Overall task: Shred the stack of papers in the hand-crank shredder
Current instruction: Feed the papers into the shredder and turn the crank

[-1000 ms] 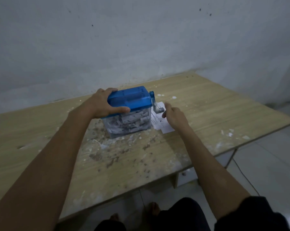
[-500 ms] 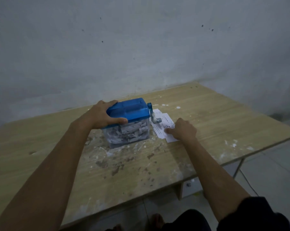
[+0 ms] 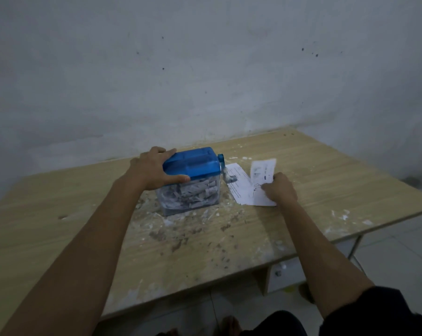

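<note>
Head view: right hand [image 3: 280, 190] now pinching lifted sheet [image 3: 263, 174], prev. flat on stack [image 3: 239, 184].

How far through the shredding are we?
Done: the shredder bin already holds plenty of strips. In hand: the left hand grips the lid, and the right hand is lifting one sheet. Left: feeding and cranking that sheet, plus the papers lying beside the shredder.

Head view, angled down, close over table [image 3: 326, 170]
</note>
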`<action>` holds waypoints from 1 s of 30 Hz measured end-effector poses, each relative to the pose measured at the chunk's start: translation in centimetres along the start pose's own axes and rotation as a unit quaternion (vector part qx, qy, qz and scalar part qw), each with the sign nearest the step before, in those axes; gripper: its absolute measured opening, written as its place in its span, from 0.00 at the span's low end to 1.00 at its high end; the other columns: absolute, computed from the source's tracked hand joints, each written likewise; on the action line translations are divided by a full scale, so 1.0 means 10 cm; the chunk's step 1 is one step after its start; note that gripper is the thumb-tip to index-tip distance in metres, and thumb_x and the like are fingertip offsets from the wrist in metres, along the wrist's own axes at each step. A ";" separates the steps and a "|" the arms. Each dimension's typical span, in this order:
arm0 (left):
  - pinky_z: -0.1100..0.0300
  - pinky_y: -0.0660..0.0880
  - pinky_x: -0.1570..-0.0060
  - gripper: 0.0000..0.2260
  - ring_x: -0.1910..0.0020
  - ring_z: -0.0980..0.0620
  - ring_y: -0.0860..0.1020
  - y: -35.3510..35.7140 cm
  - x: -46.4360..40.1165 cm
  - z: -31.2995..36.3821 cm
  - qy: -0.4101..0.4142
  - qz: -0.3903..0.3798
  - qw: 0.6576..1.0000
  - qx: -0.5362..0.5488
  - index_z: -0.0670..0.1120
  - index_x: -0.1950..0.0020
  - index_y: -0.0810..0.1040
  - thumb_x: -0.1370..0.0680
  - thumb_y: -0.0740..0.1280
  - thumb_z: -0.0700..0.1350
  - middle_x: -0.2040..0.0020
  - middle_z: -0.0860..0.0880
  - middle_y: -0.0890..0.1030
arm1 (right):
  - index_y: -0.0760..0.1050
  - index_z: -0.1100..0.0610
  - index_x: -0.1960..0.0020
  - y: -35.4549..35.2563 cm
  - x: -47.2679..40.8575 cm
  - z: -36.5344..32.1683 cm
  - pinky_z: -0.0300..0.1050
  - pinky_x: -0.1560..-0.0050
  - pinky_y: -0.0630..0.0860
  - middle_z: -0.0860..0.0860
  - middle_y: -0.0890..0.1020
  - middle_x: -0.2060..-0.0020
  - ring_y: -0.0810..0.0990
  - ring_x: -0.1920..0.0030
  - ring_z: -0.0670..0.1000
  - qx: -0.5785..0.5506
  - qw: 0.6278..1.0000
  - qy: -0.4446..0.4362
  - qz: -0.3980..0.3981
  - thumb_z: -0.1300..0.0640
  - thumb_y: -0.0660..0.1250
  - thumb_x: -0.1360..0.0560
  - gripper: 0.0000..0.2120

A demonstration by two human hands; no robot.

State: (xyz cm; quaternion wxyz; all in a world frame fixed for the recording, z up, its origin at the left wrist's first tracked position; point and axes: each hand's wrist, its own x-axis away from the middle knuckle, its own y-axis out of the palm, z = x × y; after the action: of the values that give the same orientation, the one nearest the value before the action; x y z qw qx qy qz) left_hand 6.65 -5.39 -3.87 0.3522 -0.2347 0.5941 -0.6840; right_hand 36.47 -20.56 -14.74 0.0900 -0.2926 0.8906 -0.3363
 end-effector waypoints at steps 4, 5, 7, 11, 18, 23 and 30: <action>0.42 0.66 0.30 0.46 0.28 0.42 0.67 -0.05 0.10 -0.07 0.001 0.041 0.998 0.047 0.54 0.20 0.61 0.33 0.62 0.76 0.25 0.46 0.65 | 0.76 0.60 0.36 -0.14 0.01 0.03 0.47 0.49 0.73 0.58 0.80 0.41 0.78 0.43 0.59 -0.147 0.988 -0.034 0.029 0.54 0.69 0.25 0.19; 0.42 0.66 0.30 0.44 0.29 0.43 0.67 -0.07 0.12 -0.08 0.001 0.053 0.997 0.057 0.54 0.21 0.64 0.32 0.62 0.75 0.26 0.46 0.66 | 0.77 0.60 0.38 -0.19 0.04 -0.01 0.45 0.51 0.72 0.57 0.81 0.44 0.79 0.46 0.58 -0.172 0.983 -0.046 0.041 0.55 0.69 0.25 0.18; 0.43 0.67 0.30 0.37 0.30 0.44 0.69 -0.08 0.16 -0.08 0.007 0.074 0.993 0.090 0.53 0.25 0.69 0.29 0.63 0.72 0.28 0.47 0.70 | 0.80 0.59 0.44 -0.31 0.11 -0.14 0.44 0.55 0.71 0.55 0.82 0.53 0.79 0.52 0.55 -0.227 0.969 -0.081 0.052 0.55 0.68 0.25 0.12; 0.52 0.72 0.39 0.22 0.39 0.49 0.76 -0.13 0.20 0.03 0.042 0.109 0.978 0.173 0.50 0.34 0.79 0.22 0.66 0.62 0.38 0.50 0.77 | 0.81 0.58 0.52 -0.57 0.36 -0.61 0.46 0.57 0.71 0.55 0.81 0.58 0.77 0.58 0.53 -0.309 0.933 -0.183 0.010 0.58 0.68 0.24 0.05; 0.65 0.73 0.49 0.13 0.47 0.58 0.79 -0.26 0.23 0.40 0.097 0.113 0.935 0.321 0.50 0.39 0.81 0.19 0.66 0.55 0.45 0.56 0.82 | 0.81 0.58 0.48 -0.65 0.74 -1.32 0.47 0.51 0.80 0.52 0.85 0.52 0.83 0.52 0.52 -0.354 0.887 -0.264 -0.136 0.62 0.67 0.23 0.05; 0.69 0.76 0.57 0.09 0.55 0.56 0.83 -0.37 0.21 0.46 0.091 0.151 0.908 0.379 0.46 0.46 0.82 0.18 0.66 0.49 0.51 0.52 0.84 | 0.80 0.59 0.48 -0.47 0.82 -1.58 0.47 0.51 0.79 0.51 0.85 0.52 0.82 0.52 0.52 -0.314 0.893 -0.288 -0.144 0.62 0.67 0.23 0.06; 0.72 0.72 0.64 0.10 0.64 0.57 0.82 -0.57 0.14 0.31 0.059 0.254 0.901 0.347 0.43 0.54 0.81 0.18 0.66 0.47 0.60 0.52 0.82 | 0.81 0.57 0.52 -0.31 0.72 -2.03 0.49 0.51 0.78 0.52 0.85 0.53 0.81 0.55 0.51 -0.267 0.904 -0.310 -0.127 0.59 0.67 0.24 0.04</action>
State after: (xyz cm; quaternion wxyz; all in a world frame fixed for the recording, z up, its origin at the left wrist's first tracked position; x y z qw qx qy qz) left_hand 6.90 -8.21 2.19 0.5375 0.1021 0.3781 -0.7468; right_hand 24.80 -15.45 2.93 0.2369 -0.5063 0.8291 0.0129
